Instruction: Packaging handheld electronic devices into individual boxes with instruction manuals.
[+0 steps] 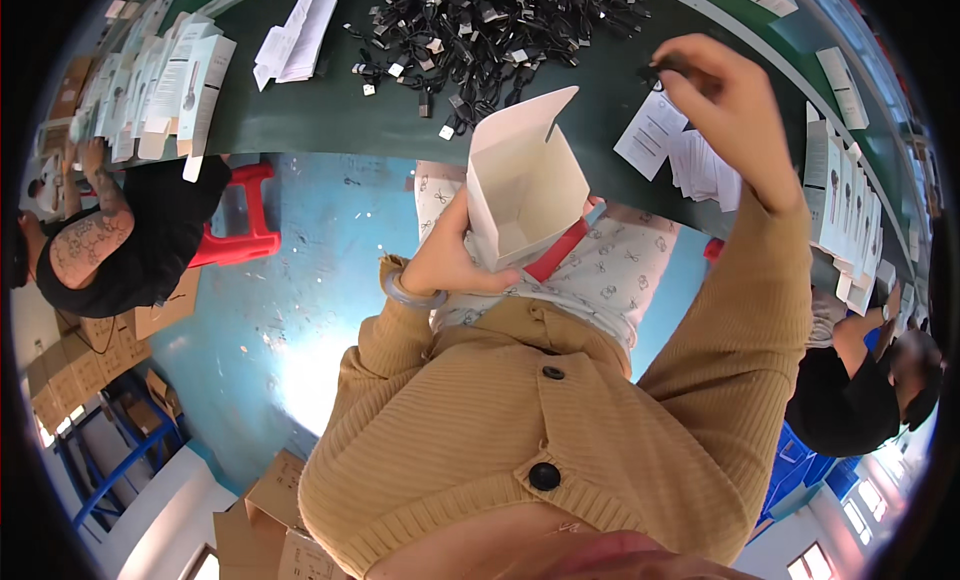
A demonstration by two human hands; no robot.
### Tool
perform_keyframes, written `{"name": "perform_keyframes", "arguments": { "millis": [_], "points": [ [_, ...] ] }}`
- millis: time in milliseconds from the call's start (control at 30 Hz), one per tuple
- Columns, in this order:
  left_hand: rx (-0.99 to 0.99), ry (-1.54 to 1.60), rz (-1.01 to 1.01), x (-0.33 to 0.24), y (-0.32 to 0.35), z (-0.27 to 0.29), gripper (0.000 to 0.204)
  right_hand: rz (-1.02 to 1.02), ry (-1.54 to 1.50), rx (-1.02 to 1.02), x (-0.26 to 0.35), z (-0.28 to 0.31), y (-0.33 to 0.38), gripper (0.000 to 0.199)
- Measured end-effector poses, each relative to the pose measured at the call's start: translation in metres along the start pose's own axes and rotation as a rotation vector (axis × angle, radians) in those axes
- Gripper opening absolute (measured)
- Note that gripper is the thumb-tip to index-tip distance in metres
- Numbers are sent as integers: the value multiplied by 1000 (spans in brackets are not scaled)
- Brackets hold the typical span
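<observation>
My left hand (452, 250) grips an open white carton (520, 195) over my lap, its top flap raised and its bare inner walls showing. Up at the right, above the table, my right hand (735, 120) is closed, with a small bundled black cable (668, 68) between thumb and fingers; the cable is slightly blurred. Just below that hand, printed white leaflets (705, 168) lie by the table's near edge, one sheet (648, 132) apart from the stack. A large heap of black cables (490, 40) with metal plugs spreads across the middle of the table.
The dark green table (300, 115) curves across the top. Rows of white cartons stand at its left (185, 85) and right (845, 195); folded papers (298, 38) lie at back left. A co-worker sits at each side. A red stool (240, 215) and brown cardboard boxes (265, 520) stand on the floor.
</observation>
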State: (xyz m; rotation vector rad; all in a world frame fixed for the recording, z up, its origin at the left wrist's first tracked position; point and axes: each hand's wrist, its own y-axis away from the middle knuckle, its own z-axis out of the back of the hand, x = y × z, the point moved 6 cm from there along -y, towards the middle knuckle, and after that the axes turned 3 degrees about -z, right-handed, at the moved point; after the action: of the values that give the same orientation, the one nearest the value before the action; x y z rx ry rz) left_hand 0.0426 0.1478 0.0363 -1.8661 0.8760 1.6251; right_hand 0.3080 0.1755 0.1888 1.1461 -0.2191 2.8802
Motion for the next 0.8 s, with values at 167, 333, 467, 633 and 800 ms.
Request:
{"name": "perform_keyframes", "arguments": {
  "millis": [167, 333, 467, 633, 800],
  "points": [
    [92, -50, -70, -6, -19, -24, 106, 270, -122, 332, 72, -3, 62, 35],
    [189, 2, -92, -14, -41, -51, 111, 340, -84, -74, 65, 13, 93, 60],
    [232, 221, 3, -25, -50, -100, 142, 151, -292, -26, 37, -24, 130, 102],
    [292, 270, -221, -64, -64, -110, 129, -175, -411, -421, -11, 46, 129, 78],
    [-96, -235, -344, -89, -62, 3, 71, -511, 394, -510, -173, 154, 155, 61]
  ]
}}
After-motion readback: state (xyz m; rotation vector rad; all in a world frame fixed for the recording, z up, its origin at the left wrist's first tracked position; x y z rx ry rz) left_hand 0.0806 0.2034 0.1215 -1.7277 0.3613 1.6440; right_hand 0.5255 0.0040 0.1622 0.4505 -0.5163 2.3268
